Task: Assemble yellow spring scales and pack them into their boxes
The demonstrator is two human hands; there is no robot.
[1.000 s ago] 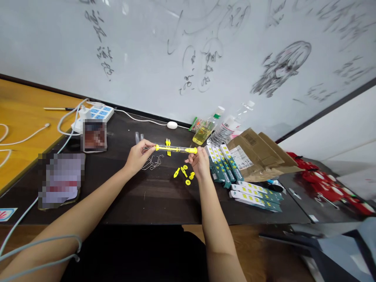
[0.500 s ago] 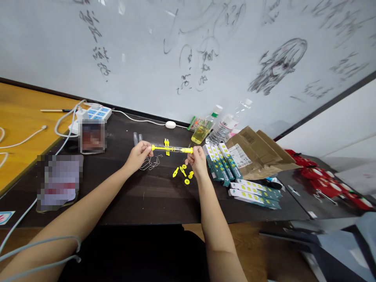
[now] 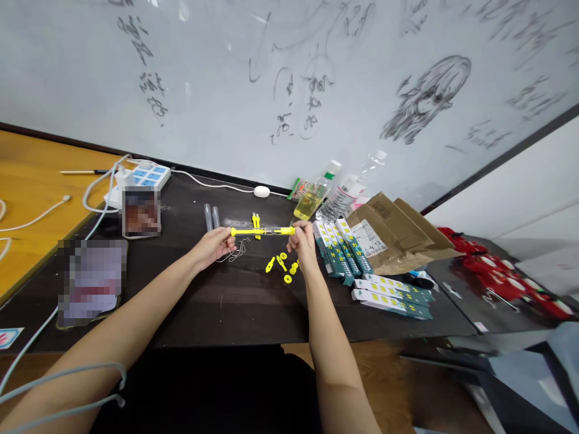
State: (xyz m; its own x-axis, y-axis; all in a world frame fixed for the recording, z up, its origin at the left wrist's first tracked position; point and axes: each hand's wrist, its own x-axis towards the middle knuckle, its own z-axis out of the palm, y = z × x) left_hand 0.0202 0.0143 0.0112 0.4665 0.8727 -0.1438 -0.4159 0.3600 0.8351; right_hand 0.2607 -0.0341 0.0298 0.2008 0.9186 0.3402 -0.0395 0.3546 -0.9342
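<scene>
Between my two hands, held level above the table, is a clear tubular spring scale (image 3: 263, 231) with a yellow inner rod and yellow ends. My left hand (image 3: 215, 246) pinches its left end. Its right end is gripped by the fingers of my right hand (image 3: 302, 239). Behind the tube lie upright-looking yellow pieces (image 3: 256, 219) with metal tips. Two clear tubes (image 3: 212, 217) are just beyond my left hand, and thin bent wire hooks (image 3: 236, 252) lie beside it. Below my right hand are several small yellow plastic parts, among them a ring (image 3: 287, 279).
Several white and green boxes (image 3: 389, 295) lie to the right, by an open cardboard box (image 3: 384, 229). A bottle of yellow liquid (image 3: 310, 202) and a clear water bottle (image 3: 337, 202) stand behind. A power strip (image 3: 151, 176) and cables are at the left; a whiteboard (image 3: 217, 108) rises behind.
My left hand has moved slightly left and down, its fingers shifting on the tube's end. The yellow rod looks smoother, as if the tube has turned. My right hand stays nearly in place.
</scene>
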